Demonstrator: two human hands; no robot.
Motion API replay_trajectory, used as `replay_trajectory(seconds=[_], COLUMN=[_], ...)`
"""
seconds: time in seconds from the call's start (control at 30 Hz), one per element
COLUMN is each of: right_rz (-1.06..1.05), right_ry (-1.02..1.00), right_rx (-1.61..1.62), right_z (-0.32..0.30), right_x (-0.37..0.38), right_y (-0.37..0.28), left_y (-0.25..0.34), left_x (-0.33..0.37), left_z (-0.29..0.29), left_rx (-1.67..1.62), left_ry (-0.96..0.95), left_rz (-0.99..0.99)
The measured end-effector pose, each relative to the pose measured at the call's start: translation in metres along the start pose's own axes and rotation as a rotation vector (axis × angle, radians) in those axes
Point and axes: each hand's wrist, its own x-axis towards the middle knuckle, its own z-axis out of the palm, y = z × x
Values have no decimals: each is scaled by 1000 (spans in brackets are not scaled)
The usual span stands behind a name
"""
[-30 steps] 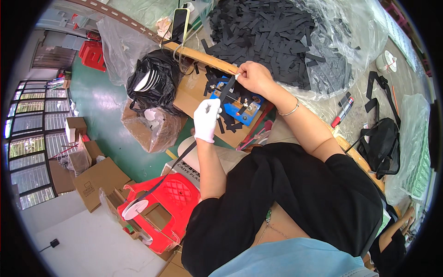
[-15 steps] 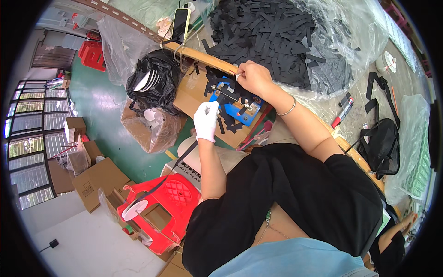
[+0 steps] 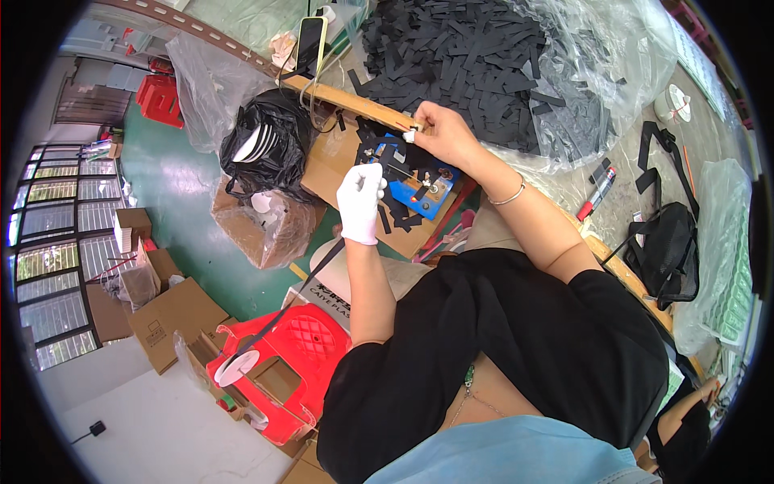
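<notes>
In a white glove, my left hand (image 3: 359,203) is closed at the near left side of a blue cutting jig (image 3: 434,203). A long black strap (image 3: 284,315) runs up to this hand from a white reel (image 3: 238,368) on a red stool (image 3: 313,339). Bare except for white wrapping at a fingertip, my right hand (image 3: 445,139) is pinched beside the table's wooden edge, above the jig. What its fingers hold is too small to make out. Short black strips lie on and around the jig, which has a metal rod across it and sits on cardboard (image 3: 329,165).
A big heap of cut black strips (image 3: 451,64) lies on clear plastic on the table. A phone (image 3: 311,42), a red marker (image 3: 597,194) and a black bag (image 3: 665,254) are on it too. A black plastic bag (image 3: 270,137) and cardboard boxes (image 3: 173,323) stand at left.
My gloved left hand has moved slightly up, over the jig's near left edge. The right hand has shifted a little, its fingers still pinched at the wooden edge.
</notes>
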Motion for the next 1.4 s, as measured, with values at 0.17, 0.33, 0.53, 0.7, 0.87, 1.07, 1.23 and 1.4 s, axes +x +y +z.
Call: replay_trajectory(seconds=[0.17, 0.33, 0.53, 0.7, 0.87, 1.07, 1.23, 1.4], right_rz=[-21, -292, 159, 83, 121, 128, 100, 102], right_ry=[247, 428, -279, -241, -63, -42, -25, -38], right_rx=[34, -338, 382, 297, -165, -312, -361, -383], right_z=[-9, -8, 8, 15, -4, 2, 7, 10], right_x=[2, -1, -2, 0, -1, 6, 5, 5], right_y=[-8, -11, 9, 15, -13, -6, -6, -4], left_y=[-2, -4, -2, -2, -7, -13, -24, -35], left_x=[-3, -3, 0, 0, -2, -1, 6, 8], left_z=[-3, -4, 3, 3, -7, -19, -21, -22], left_rx=[8, 33, 27, 43, 132, 187, 184, 294], left_ry=[22, 6, -2, -20, -43, 5, 29, 28], left_rz=[-6, 11, 7, 17, -11, -52, -51, -21])
